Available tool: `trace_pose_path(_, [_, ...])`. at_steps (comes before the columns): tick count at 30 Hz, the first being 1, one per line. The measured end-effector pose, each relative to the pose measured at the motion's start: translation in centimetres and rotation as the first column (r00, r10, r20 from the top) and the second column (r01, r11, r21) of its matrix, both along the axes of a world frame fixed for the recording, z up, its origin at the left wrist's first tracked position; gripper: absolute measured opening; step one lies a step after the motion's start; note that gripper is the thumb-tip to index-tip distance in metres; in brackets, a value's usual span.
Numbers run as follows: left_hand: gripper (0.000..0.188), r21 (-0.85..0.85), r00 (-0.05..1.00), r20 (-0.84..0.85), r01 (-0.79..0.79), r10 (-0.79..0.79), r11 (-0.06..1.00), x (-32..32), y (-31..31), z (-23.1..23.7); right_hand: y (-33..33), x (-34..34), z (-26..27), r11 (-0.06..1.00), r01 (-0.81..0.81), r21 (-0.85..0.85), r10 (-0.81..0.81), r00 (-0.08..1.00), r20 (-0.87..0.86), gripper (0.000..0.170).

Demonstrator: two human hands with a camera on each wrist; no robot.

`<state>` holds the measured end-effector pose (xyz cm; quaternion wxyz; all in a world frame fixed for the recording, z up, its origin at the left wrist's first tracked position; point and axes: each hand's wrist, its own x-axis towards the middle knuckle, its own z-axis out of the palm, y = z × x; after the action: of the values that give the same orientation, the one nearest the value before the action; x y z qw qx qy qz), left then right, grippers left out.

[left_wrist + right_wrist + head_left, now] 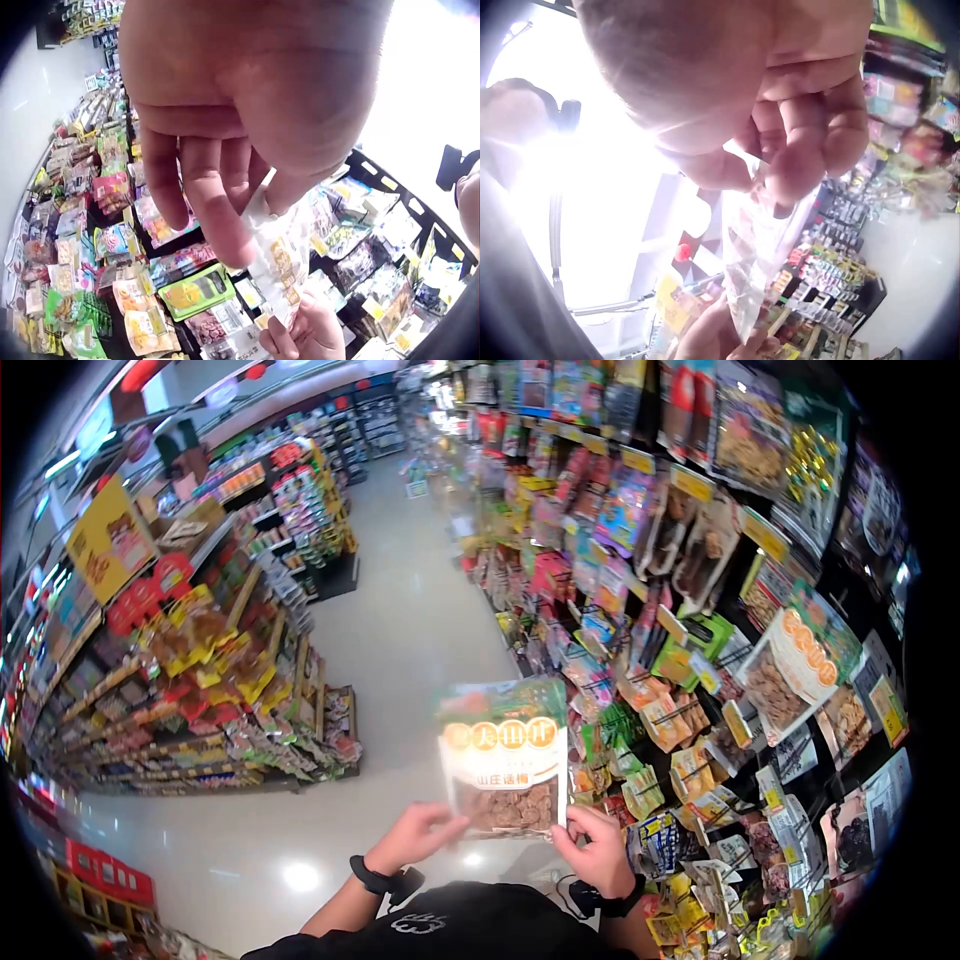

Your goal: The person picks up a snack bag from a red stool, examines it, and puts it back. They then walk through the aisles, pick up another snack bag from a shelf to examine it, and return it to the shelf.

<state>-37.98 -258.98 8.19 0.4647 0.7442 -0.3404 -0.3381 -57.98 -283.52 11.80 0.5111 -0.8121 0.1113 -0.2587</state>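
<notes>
A bag of dried plums [505,760], green at the top with orange circles and brown pieces showing through its lower part, is held upright in front of the body. My left hand [415,838] pinches its lower left edge between thumb and fingers. At the lower right corner, my right hand [598,850] grips the bag, thumb toward me. The left wrist view shows the bag's edge [281,262] between the left thumb and fingers. In the right wrist view the bag [744,262] appears nearly edge-on, under the right fingertips [799,169].
Close on the right, a tall rack of hanging snack bags [690,760] includes a similar-looking bag [790,670]. Stacked shelves of yellow and red packets [210,650] stand on the left. A pale shiny floor [390,590] runs between them.
</notes>
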Motion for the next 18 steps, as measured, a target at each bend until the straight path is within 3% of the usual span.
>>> trace_pose_path(2, [0.022,0.026,0.998,-0.034,-0.060,0.061,0.998,0.6,4.0,-0.2,2.6,1.2,0.6,0.999,-0.043,-0.003,0.043,0.999,-0.024,0.008])
trace_pose_path(4, [0.025,0.056,0.990,-0.072,-0.114,0.118,0.992,0.5,6.9,0.4,4.9,2.1,0.6,0.981,-0.196,-0.004,0.196,0.980,-0.034,0.006])
trace_pose_path(5, [0.025,-0.280,0.994,0.004,-0.101,0.106,0.955,0.3,7.7,2.0,7.1,2.9,2.2,0.977,-0.207,0.043,0.203,0.977,0.070,0.013])
trace_pose_path(6, [0.025,-0.580,0.988,0.087,-0.051,0.124,0.813,0.2,8.9,2.7,8.1,3.4,2.1,0.974,-0.225,0.032,0.223,0.973,0.064,0.013])
trace_pose_path(8, [0.030,-0.543,0.973,0.090,-0.131,0.213,0.829,0.2,11.8,2.2,10.0,4.6,0.8,0.954,-0.301,-0.012,0.300,0.946,0.125,0.031])
trace_pose_path(10, [0.024,-0.545,0.967,0.103,-0.139,0.231,0.826,0.6,14.8,2.0,12.3,5.7,-0.2,0.952,-0.305,0.026,0.299,0.946,0.128,0.023])
trace_pose_path(11, [0.018,-0.398,0.955,0.038,-0.255,0.293,0.881,0.2,16.5,1.8,12.9,6.1,-0.6,0.949,-0.314,0.009,0.314,0.949,-0.003,0.021])
trace_pose_path(12, [0.018,-0.407,0.946,0.034,-0.282,0.322,0.869,0.2,18.1,1.4,13.6,6.6,-0.8,0.945,-0.327,-0.011,0.323,0.937,-0.137,0.018])
trace_pose_path(14, [0.014,-0.187,0.929,0.043,-0.354,0.368,0.916,-0.2,21.3,0.5,15.7,8.2,0.0,0.916,-0.400,0.013,0.398,0.907,-0.139,0.013])
trace_pose_path(16, [0.016,-0.181,0.889,0.077,-0.433,0.452,0.883,-1.3,23.6,0.3,17.7,9.9,1.1,0.856,-0.515,-0.042,0.508,0.854,-0.115,0.017])
trace_pose_path(17, [0.018,-0.415,0.853,0.117,-0.423,0.508,0.806,-1.7,24.4,-0.3,18.8,11.4,0.4,0.822,-0.566,-0.065,0.570,0.819,0.070,0.021])
trace_pose_path(18, [0.020,-0.622,0.807,0.152,-0.371,0.571,0.690,-2.1,25.2,-0.8,19.4,12.4,0.9,0.770,-0.629,-0.108,0.635,0.771,0.040,0.026])
